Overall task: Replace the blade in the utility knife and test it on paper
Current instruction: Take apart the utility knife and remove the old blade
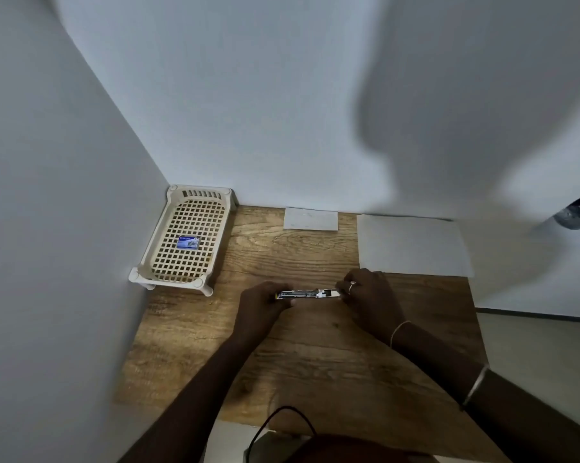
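Note:
The utility knife [303, 294] lies level above the middle of the wooden table [315, 362], held between both hands. My left hand [260, 304] grips its left end, where a bit of yellow shows. My right hand [370, 297] pinches its right end, where the metal blade part shows. A large white sheet of paper [412, 245] lies flat at the back right of the table. A smaller white paper [311, 218] lies against the back wall. A small blue box [189, 242] sits inside the cream basket [168, 262] at the back left.
White walls close the table on the left and the back. The table's right edge drops to a pale floor [532, 345]. A dark cable [281, 419] hangs near the front edge, below my arms.

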Demonstrator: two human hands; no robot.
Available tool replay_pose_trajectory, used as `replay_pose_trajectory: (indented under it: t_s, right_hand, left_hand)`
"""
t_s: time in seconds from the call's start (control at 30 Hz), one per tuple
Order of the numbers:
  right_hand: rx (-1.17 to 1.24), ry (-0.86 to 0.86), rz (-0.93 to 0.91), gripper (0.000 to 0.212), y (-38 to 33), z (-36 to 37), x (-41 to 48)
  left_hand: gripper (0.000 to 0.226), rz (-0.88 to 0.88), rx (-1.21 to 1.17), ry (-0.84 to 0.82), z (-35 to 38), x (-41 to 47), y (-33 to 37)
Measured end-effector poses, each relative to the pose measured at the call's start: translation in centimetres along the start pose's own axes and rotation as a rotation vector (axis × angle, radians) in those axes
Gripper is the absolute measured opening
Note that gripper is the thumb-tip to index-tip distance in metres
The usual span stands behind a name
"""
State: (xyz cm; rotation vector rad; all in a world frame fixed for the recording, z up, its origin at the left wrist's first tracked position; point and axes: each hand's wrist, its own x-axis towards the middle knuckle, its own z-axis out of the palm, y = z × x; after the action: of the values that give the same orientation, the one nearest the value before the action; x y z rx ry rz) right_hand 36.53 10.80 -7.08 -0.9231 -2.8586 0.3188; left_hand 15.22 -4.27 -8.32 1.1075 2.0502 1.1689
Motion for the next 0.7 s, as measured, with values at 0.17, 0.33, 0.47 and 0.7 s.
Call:
replay_pose_trajectory:
  t_s: [0.17,0.33,0.47,0.7]
  right_hand:
    - [0.037,-0.021,0.042,0.017,-0.6,1.0,-0.7]
    - [0.063,-0.015,0.050,0.016,-1.1,1.9,-1.3]
    - [0.059,-0.029,0.068,0.021,-1.4,2.5,-1.7]
    - [0.071,-0.069,0.106,0.018,-1.4,3.3,-2.0]
  left_hand:
    - [0.025,0.123,0.177,-0.041,0.3,0.1,-1.4]
    - [0.027,0.188,0.283,-0.047,0.7,-0.1,-2.6]
    - [0.026,0.211,0.347,-0.044,0.9,-0.1,-3.4]
    - [0.026,0.173,0.365,-0.079,1.2,-0.3,-3.9]
